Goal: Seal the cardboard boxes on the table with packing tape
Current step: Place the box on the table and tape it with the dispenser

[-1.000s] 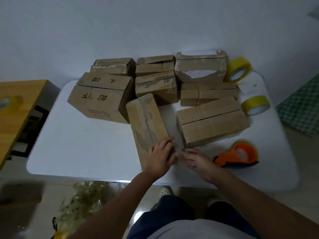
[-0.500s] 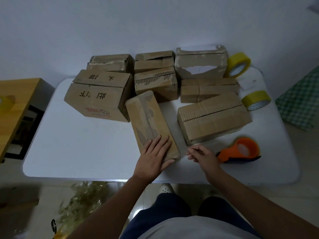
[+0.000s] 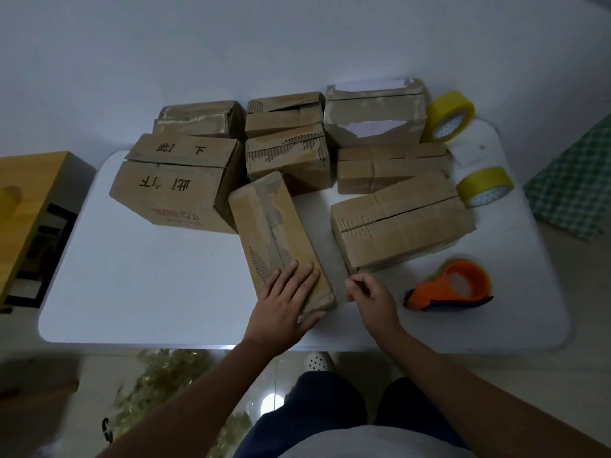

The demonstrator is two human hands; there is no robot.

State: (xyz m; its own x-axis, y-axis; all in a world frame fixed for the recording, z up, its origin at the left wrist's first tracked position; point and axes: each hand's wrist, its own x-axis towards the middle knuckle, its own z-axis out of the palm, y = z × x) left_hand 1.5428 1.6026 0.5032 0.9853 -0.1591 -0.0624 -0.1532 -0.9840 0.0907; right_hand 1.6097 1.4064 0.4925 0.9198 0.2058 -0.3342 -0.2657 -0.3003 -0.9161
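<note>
We found the long narrow box (image 3: pixel 279 241) lying near the middle of the white table (image 3: pixel 148 285), its far end angled toward eleven o'clock and its near end close to the table's front edge. The left hand (image 3: pixel 284 307) lay flat on that near end, fingers spread and pressing down on the top, thumb wrapped along the box's corner (nothing was clasped in it). At three o'clock from it, the right hand (image 3: pixel 370 294) hovered just beside the box with its fingers curled loosely inward; whether a thin strip of tape sat pinched between them we could not tell. Farther toward three o'clock the orange tape dispenser (image 3: pixel 451 289) rested on the table, apart from the hand. At one o'clock from the narrow box sat a wide box (image 3: pixel 401 224) with its top seam showing as a dark slit. Beyond these, at twelve o'clock, the other cardboard boxes (image 3: pixel 287 157) crowded together against the wall, the largest of them, a printed box (image 3: pixel 175 186), standing at ten o'clock. Two yellow tape rolls (image 3: pixel 484 186) stood on edge near the table's right far corner, at two o'clock.
</note>
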